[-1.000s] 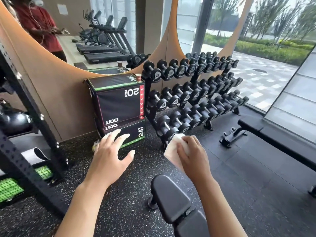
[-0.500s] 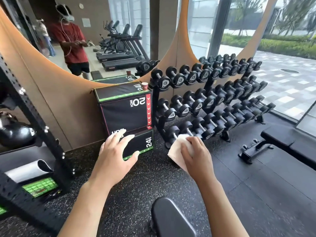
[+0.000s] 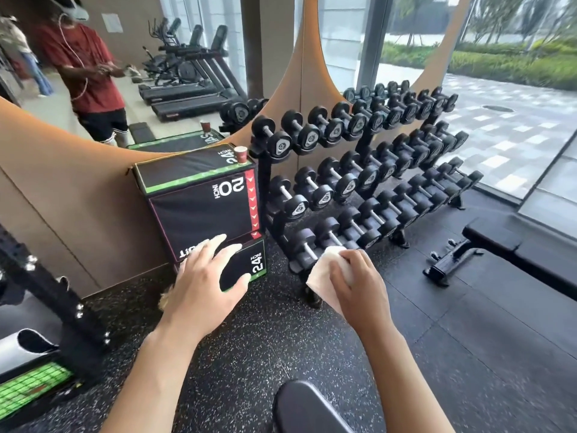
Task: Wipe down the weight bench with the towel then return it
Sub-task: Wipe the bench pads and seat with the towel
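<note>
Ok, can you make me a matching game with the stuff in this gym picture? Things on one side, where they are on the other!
Things:
1. white towel
2. red paper cup
3. dumbbells
4. left hand

Places or states:
A. on top of the black plyo box
B. lined up on the three-tier rack
C. held in the right hand
D. open, holding nothing

Pairs: 1-C, 2-A, 3-B, 4-D
</note>
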